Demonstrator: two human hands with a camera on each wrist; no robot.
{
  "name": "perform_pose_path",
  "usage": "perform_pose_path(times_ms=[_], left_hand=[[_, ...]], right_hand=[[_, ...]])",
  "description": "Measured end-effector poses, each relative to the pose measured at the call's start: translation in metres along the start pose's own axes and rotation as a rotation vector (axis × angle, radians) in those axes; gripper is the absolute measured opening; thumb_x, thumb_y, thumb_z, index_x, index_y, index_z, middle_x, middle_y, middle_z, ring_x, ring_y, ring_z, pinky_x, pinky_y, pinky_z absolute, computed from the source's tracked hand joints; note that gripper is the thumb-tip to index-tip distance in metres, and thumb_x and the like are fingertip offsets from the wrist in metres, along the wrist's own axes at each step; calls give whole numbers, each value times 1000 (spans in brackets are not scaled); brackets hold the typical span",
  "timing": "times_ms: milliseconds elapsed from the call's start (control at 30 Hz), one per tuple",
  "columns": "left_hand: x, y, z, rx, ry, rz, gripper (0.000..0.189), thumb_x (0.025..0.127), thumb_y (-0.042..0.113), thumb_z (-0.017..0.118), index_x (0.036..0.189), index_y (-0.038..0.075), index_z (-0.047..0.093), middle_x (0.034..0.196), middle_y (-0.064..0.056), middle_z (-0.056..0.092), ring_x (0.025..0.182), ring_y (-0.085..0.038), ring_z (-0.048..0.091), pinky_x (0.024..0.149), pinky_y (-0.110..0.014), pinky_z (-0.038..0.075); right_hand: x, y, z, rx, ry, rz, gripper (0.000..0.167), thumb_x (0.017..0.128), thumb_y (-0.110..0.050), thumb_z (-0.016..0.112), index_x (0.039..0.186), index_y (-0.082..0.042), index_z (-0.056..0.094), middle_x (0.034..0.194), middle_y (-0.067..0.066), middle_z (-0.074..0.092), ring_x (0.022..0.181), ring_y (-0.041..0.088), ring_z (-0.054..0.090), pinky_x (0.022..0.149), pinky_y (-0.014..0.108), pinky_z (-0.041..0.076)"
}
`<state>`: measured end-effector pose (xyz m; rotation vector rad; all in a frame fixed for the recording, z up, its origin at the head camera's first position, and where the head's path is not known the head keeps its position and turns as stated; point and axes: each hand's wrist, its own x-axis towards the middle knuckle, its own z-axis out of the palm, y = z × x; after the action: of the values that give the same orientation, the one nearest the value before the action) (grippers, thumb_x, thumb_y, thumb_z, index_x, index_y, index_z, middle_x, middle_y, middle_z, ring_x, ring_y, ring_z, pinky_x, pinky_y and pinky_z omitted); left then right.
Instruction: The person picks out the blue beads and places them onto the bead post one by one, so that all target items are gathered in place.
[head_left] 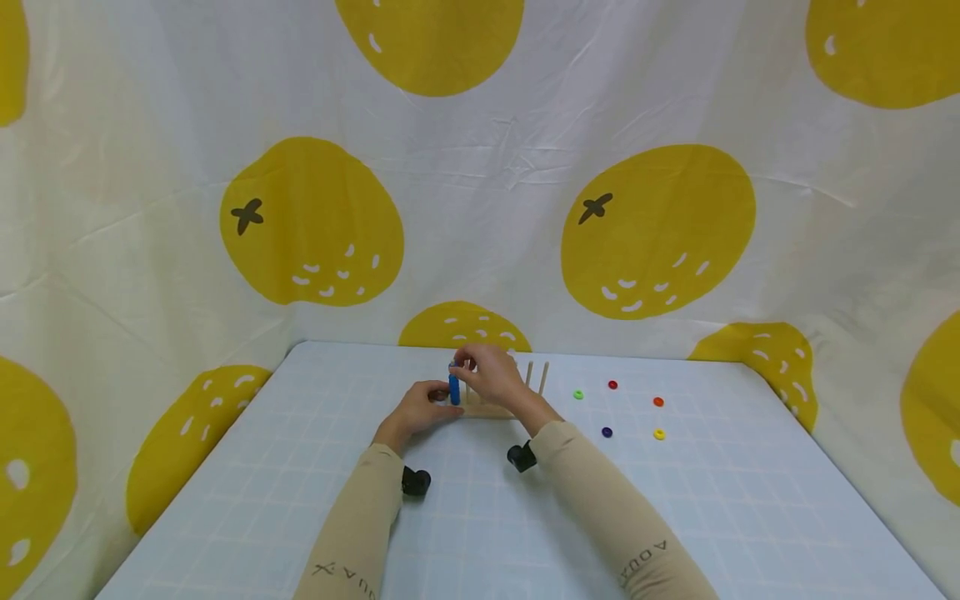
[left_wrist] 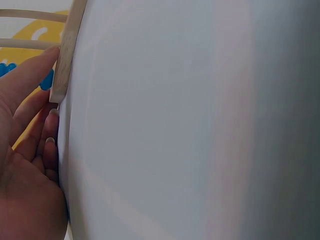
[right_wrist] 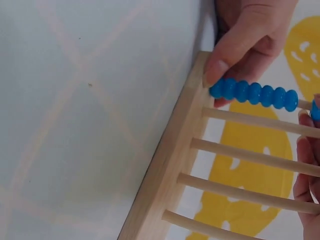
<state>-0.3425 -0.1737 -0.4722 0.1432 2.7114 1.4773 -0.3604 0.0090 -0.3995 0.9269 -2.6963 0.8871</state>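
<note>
A wooden peg rack (head_left: 491, 412) stands on the table with upright rods in a row. Several blue beads (right_wrist: 255, 93) are stacked on the rod at its left end. My left hand (head_left: 417, 409) grips that end of the base, thumb in front and fingers behind, as the left wrist view shows on the wooden base (left_wrist: 64, 65). At the top of the same rod, my right hand (head_left: 491, 373) pinches one more blue bead (right_wrist: 315, 110), partly cut off by the right wrist view's edge. The other rods visible in that view bear no beads.
Right of the rack lie loose rings: green (head_left: 578, 395), red (head_left: 612, 385), orange (head_left: 658, 402), purple (head_left: 607, 432) and yellow (head_left: 659, 434). A white cloth with yellow fruit prints (head_left: 480, 242) hangs behind the pale checked table (head_left: 480, 533).
</note>
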Motion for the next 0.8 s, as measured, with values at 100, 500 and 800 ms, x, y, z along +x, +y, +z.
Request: perform_pose_path(times_ms=[100,500,800], left_hand=[[0,-1,0,9,2,3,49,85,23,86,126,1,69,121,-12,70,113,-29,61,104,-48,48],[1,0,-2,10,0,-6,49,85,23,85,127,3,69,122,-12,69,114,-29,61,105,-48,48],[-1,3,-2,3,-12,-7,47,86,23,85,126,3,69,121,-11,69,112,-28,60,104,-48,48]], right_hand=[[-1,0,2,-22,12,-5,15,100,-27,68,107,-14,73,97,-3,70,87,14,60,72,27,50],[0,2,3,-7,2,-16,17,101,-26,67,109,-13,73,104,-1,71,94,20,63,78,31,52],[-2,4,-1,50,-13,-16,16,102,-22,65,112,-10,70,109,2,70,102,26,63,89,36,53]])
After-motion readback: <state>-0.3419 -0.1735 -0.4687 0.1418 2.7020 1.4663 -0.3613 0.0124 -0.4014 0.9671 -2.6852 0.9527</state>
